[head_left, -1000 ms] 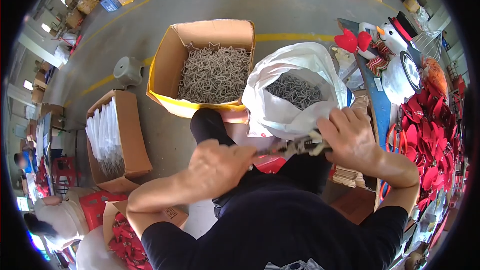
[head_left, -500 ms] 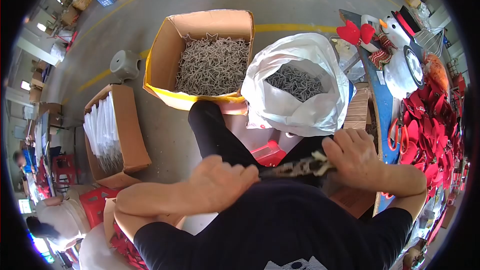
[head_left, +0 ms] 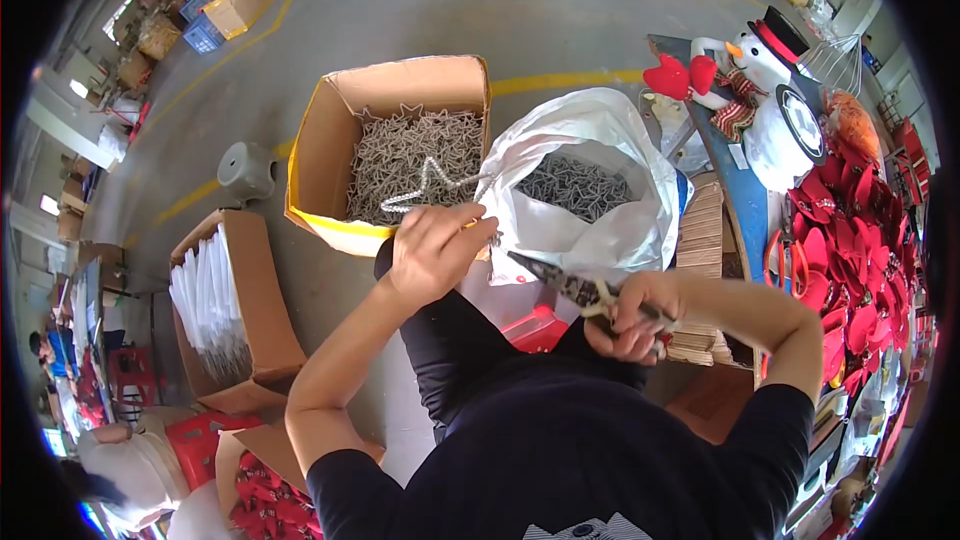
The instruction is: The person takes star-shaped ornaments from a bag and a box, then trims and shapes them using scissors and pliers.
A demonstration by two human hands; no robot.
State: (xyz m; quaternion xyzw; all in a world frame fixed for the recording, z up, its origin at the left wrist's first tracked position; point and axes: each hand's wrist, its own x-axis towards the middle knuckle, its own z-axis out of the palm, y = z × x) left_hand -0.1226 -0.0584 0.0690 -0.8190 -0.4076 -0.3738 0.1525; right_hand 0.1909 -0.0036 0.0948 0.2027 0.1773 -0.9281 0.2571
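Note:
Raised in front of the boxes, my left hand (head_left: 435, 252) pinches a silver star-shaped wire frame (head_left: 405, 204), which stands up above the fingers. My right hand (head_left: 635, 315) is wrapped round a pair of pliers (head_left: 565, 282), whose dark jaws point up and left, apart from the star. Beyond the left hand, an open cardboard box (head_left: 405, 83) holds a heap of similar pale stars (head_left: 415, 145). To its right a white plastic bag (head_left: 600, 118) stands open, with darker grey stars (head_left: 575, 185) inside.
A box of white plastic-wrapped pieces (head_left: 212, 290) stands at left, near a grey stool (head_left: 246, 172). On the right, a blue-topped table (head_left: 735, 165) carries a snowman figure (head_left: 775, 110), red fabric flowers (head_left: 850, 260) and orange-handled scissors (head_left: 797, 268). Another person (head_left: 130, 455) sits at lower left.
My left hand has risen away from my body and now displays a star. The right hand with the pliers has moved left and down, and the pliers have swung to point up-left.

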